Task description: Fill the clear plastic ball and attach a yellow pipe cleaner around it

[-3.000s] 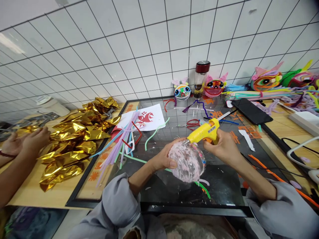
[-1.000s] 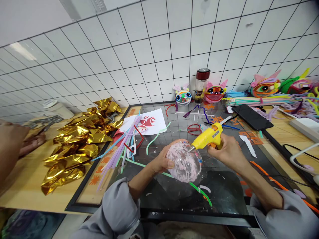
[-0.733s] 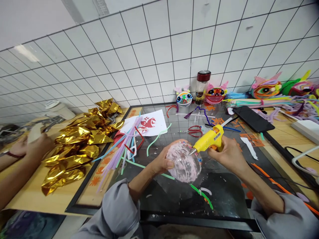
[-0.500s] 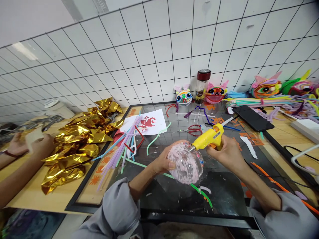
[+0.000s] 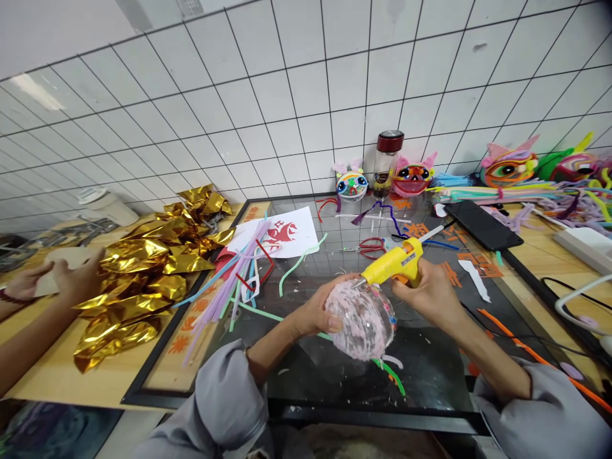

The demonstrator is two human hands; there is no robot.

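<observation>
Gold foil (image 5: 136, 256) lies left, a black phone (image 5: 484, 225) right.

At bottom centre there is room over the table (image 5: 315, 379) below the ball (image 5: 358, 325); foil (image 5: 136, 256) blocks the left, the phone (image 5: 482, 226) the right, the bottle (image 5: 383, 171) upper centre.

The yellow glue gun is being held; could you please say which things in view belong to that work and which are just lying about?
In the work, apparently:
yellow glue gun, in right hand
pink-streaked dome, in left hand

Apparently lying about:
red scissors
black phone
lidded bottle
</observation>
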